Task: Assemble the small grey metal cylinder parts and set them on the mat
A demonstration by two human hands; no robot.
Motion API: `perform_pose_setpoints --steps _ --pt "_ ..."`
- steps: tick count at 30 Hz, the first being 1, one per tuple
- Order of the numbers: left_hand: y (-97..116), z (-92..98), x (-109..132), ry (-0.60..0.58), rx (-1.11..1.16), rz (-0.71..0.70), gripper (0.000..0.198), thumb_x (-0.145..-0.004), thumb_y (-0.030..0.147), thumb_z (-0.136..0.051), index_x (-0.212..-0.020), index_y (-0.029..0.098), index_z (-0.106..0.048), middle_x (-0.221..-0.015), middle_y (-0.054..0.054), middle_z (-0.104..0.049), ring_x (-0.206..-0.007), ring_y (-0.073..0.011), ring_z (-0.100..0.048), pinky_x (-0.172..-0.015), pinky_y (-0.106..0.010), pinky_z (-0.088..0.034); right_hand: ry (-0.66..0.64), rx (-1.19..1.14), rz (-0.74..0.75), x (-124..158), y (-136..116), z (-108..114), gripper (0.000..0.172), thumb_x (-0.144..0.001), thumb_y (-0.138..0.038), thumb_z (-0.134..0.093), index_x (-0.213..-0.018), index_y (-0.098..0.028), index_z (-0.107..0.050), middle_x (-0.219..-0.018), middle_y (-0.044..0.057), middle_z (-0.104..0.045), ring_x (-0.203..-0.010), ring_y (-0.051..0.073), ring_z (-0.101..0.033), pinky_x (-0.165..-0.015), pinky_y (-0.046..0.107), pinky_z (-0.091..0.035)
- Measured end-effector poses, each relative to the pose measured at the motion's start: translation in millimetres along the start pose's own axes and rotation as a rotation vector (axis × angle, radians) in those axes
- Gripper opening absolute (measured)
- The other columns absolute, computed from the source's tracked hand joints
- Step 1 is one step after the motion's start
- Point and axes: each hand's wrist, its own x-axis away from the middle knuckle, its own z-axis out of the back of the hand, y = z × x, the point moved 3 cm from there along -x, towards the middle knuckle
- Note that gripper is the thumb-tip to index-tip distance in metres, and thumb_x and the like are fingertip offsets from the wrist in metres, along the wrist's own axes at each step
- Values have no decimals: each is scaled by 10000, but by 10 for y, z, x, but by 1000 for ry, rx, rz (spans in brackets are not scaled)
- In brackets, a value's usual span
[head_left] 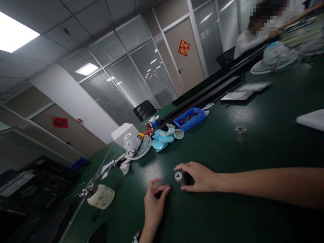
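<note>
A small grey metal cylinder (pixel 179 177), with a dark hole in its top, stands upright on the dark green table (pixel 212 152). My right hand (pixel 201 177) reaches in from the right. Its thumb and fingers curve apart around the cylinder, with no clear grip on it. To the left of the cylinder, my left hand (pixel 155 199) rests low over the table with loosely bent fingers and holds nothing. A second, larger metal cylinder (pixel 240 134) stands upright farther to the right.
Beyond my hands lie light-blue fan blades (pixel 164 136), a white fan (pixel 138 148) and a blue bin (pixel 191 119) of small parts. On the left is a cream jar (pixel 102 196). Flat metal drives (pixel 238 96) lie at right. A person (pixel 249 42) sits at the far right.
</note>
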Motion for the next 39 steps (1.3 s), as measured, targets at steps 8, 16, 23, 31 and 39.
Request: perform_pose_setpoints --steps 8,16,23,31,39 --pt "-63 1 -13 32 21 -7 407 -751 360 -691 -1084 202 -517 -848 -61 -755 -890 -237 -701 -908 -400 -479 -26 33 61 -9 7 -34 555 -755 -464 -662 -1244 -257 -499 -1069 63 -638 -968 239 -582 -854 375 -429" --pt "-83 33 1 54 140 55 387 -861 469 -528 -1133 196 -493 -980 -100 -736 -960 -234 -681 -870 -371 -480 -13 245 71 -43 -69 83 362 -789 -347 -606 -1116 -209 -537 -1008 53 -642 -893 203 -578 -824 350 -404" --pt "-72 48 14 86 113 56 381 -891 488 -459 -1133 194 -478 -1004 -104 -720 -933 -224 -672 -862 -385 -469 -134 857 -106 -239 147 748 350 -735 -368 -687 -1002 -151 -623 -910 122 -687 -912 277 -603 -847 415 -358" --pt "-72 57 0 96 97 62 384 -902 502 -422 -1125 197 -490 -986 -92 -709 -909 -223 -663 -844 -390 -471 -266 1061 -602 -319 763 1515 345 -680 -258 -749 -986 -133 -652 -993 162 -697 -966 311 -631 -897 448 -335" --pt "-201 90 -31 207 167 71 415 -894 528 -415 -1098 182 -521 -992 -105 -695 -853 -222 -662 -791 -377 -487 -55 720 -27 -219 158 899 372 -840 -367 -607 -1185 -228 -592 -1191 62 -636 -1137 248 -538 -1019 424 -305"
